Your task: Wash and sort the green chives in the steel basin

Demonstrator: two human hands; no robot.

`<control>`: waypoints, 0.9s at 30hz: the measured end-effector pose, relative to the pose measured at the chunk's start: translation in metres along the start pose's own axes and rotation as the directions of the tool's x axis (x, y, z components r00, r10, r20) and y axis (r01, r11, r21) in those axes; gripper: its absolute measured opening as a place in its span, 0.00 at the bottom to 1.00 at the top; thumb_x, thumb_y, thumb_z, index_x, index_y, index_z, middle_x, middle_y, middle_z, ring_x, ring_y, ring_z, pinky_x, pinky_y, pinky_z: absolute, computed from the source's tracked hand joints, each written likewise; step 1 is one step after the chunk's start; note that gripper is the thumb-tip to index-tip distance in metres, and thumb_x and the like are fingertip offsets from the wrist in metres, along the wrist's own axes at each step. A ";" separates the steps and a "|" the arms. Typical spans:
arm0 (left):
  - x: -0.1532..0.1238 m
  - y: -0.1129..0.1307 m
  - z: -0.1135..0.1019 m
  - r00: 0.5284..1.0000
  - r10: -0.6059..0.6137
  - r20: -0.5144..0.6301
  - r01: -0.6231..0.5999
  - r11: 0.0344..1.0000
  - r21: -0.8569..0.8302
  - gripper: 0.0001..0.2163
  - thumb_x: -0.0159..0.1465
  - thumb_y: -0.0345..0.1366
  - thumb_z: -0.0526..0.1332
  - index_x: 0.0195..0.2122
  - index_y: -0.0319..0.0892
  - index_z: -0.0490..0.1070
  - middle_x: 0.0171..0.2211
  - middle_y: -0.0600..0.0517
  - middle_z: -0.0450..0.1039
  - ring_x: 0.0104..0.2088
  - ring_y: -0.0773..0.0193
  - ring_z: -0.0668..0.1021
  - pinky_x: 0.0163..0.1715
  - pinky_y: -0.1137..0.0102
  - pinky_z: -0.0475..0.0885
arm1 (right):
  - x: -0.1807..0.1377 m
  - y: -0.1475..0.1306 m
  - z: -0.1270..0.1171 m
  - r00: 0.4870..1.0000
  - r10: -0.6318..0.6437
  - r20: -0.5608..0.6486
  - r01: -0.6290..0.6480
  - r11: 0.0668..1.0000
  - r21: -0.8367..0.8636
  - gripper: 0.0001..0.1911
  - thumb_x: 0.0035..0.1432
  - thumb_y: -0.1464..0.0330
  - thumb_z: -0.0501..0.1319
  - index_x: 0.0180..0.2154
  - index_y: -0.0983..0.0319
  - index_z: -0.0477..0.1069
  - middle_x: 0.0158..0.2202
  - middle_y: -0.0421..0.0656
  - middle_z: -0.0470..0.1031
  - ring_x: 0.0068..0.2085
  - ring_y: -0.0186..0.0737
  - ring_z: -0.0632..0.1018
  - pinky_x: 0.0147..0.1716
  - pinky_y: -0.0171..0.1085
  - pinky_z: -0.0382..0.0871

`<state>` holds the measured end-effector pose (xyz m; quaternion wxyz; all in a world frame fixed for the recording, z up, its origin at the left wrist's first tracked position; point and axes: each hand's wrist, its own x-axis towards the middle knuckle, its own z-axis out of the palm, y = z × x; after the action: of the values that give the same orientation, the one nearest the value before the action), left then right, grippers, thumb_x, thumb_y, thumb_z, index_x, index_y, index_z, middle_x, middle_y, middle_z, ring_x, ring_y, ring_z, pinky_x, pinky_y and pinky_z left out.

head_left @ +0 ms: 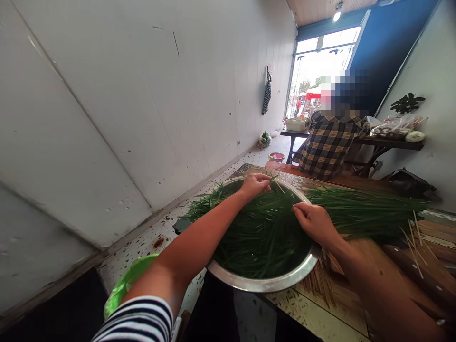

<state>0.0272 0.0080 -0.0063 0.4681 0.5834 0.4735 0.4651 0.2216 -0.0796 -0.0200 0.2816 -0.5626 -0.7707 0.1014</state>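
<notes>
A big steel basin (270,282) sits at the table's near edge, full of long green chives (263,232). My left hand (254,184) reaches over the basin's far rim, fingers curled shut on a few chive stalks and what looks like a thin stick. My right hand (313,221) rests on the basin's right rim, fingers pinched shut on chive stalks. A long bundle of chives (366,211) lies on the table to the right of the basin.
Thin wooden skewers (415,244) lie on the wooden table (356,304) at the right and by the basin. A green plastic thing (124,285) sits low left. A person in a plaid shirt (327,142) sits ahead at another table. White wall on the left.
</notes>
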 end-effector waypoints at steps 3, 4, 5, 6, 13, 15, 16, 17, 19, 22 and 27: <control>0.000 -0.001 0.000 1.000 0.004 0.010 -0.005 1.000 0.017 0.10 0.56 0.28 0.60 0.38 0.32 0.74 0.19 0.53 0.72 0.18 0.75 0.69 0.21 0.77 0.65 | 0.000 0.000 0.000 1.000 0.002 -0.006 -0.002 1.000 0.003 0.17 0.57 0.62 0.49 0.27 0.60 0.74 0.24 0.43 0.76 0.26 0.36 0.72 0.28 0.34 0.57; 0.000 -0.001 0.000 1.000 0.008 0.012 -0.009 1.000 0.026 0.10 0.55 0.28 0.61 0.38 0.32 0.74 0.19 0.53 0.72 0.18 0.75 0.69 0.22 0.77 0.65 | 0.000 0.001 0.000 1.000 0.001 -0.007 -0.001 1.000 0.005 0.17 0.57 0.62 0.49 0.27 0.60 0.74 0.24 0.42 0.76 0.26 0.36 0.72 0.28 0.33 0.57; 0.000 -0.001 0.000 1.000 0.013 0.014 -0.013 0.999 0.034 0.10 0.55 0.28 0.61 0.38 0.32 0.74 0.19 0.53 0.72 0.18 0.75 0.69 0.22 0.77 0.65 | 0.000 0.001 0.000 1.000 0.000 -0.005 0.000 1.000 0.006 0.17 0.57 0.62 0.49 0.27 0.60 0.74 0.24 0.42 0.76 0.26 0.36 0.72 0.27 0.33 0.57; 0.000 -0.001 0.000 1.000 0.015 0.015 -0.016 0.999 0.041 0.10 0.55 0.28 0.61 0.38 0.32 0.74 0.19 0.53 0.72 0.18 0.75 0.69 0.22 0.77 0.65 | 0.000 0.001 0.000 1.000 0.002 -0.004 -0.002 1.000 0.005 0.17 0.57 0.62 0.49 0.27 0.60 0.74 0.23 0.42 0.75 0.25 0.36 0.72 0.27 0.33 0.57; -0.001 -0.001 0.000 0.999 0.030 0.033 -0.032 0.997 0.072 0.12 0.56 0.27 0.59 0.40 0.31 0.74 0.19 0.52 0.72 0.18 0.75 0.69 0.22 0.78 0.65 | 0.000 -0.001 0.000 1.000 0.003 0.004 -0.003 1.000 -0.006 0.18 0.57 0.61 0.49 0.27 0.61 0.74 0.24 0.43 0.75 0.25 0.36 0.72 0.27 0.34 0.57; 0.002 -0.004 -0.001 0.998 0.044 0.042 -0.048 0.996 0.081 0.12 0.56 0.27 0.59 0.40 0.31 0.75 0.20 0.52 0.72 0.18 0.75 0.69 0.23 0.78 0.65 | 0.000 -0.001 0.000 1.000 0.005 0.006 -0.005 1.000 -0.008 0.18 0.57 0.61 0.49 0.27 0.61 0.74 0.24 0.43 0.76 0.26 0.36 0.72 0.27 0.34 0.58; 0.004 -0.006 -0.001 0.997 0.055 0.045 -0.059 0.994 0.090 0.12 0.56 0.27 0.59 0.40 0.31 0.75 0.20 0.52 0.73 0.18 0.75 0.69 0.23 0.78 0.66 | 0.001 -0.001 0.000 1.000 0.007 0.005 -0.007 1.000 -0.008 0.18 0.57 0.62 0.49 0.28 0.61 0.74 0.25 0.43 0.76 0.26 0.36 0.73 0.28 0.34 0.58; 0.005 -0.008 -0.002 0.996 0.069 0.050 -0.074 0.992 0.104 0.12 0.56 0.28 0.59 0.40 0.32 0.75 0.20 0.52 0.73 0.18 0.75 0.69 0.24 0.78 0.66 | 0.001 -0.001 0.000 1.000 0.009 0.003 -0.009 1.000 -0.008 0.18 0.57 0.62 0.49 0.28 0.61 0.75 0.25 0.43 0.76 0.26 0.37 0.73 0.28 0.34 0.58; 0.006 -0.011 -0.004 0.992 0.105 0.070 -0.114 0.982 0.149 0.12 0.55 0.30 0.59 0.40 0.35 0.76 0.22 0.51 0.74 0.20 0.74 0.69 0.25 0.78 0.67 | 0.001 0.000 0.000 1.000 0.006 -0.002 -0.006 1.000 -0.004 0.18 0.57 0.62 0.49 0.29 0.61 0.75 0.25 0.43 0.76 0.27 0.37 0.73 0.28 0.34 0.58; 0.001 -0.006 -0.007 0.966 0.160 0.202 -0.205 0.951 0.230 0.12 0.54 0.34 0.62 0.39 0.39 0.77 0.27 0.51 0.77 0.24 0.72 0.73 0.27 0.77 0.67 | 0.002 -0.001 0.000 1.000 -0.001 -0.007 0.001 1.000 0.000 0.18 0.57 0.62 0.48 0.29 0.61 0.75 0.25 0.44 0.76 0.26 0.37 0.73 0.28 0.33 0.59; -0.005 0.009 -0.014 0.870 0.151 0.469 -0.323 0.893 0.313 0.13 0.52 0.38 0.64 0.38 0.42 0.78 0.32 0.51 0.78 0.31 0.68 0.75 0.31 0.77 0.68 | 0.002 -0.001 0.001 1.000 0.014 -0.003 -0.014 1.000 -0.020 0.18 0.57 0.62 0.48 0.27 0.61 0.74 0.26 0.44 0.76 0.27 0.37 0.73 0.28 0.34 0.58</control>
<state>0.0142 0.0038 0.0040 0.3767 0.8062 0.3622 0.2775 0.2204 -0.0779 -0.0196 0.2765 -0.5708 -0.7673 0.0947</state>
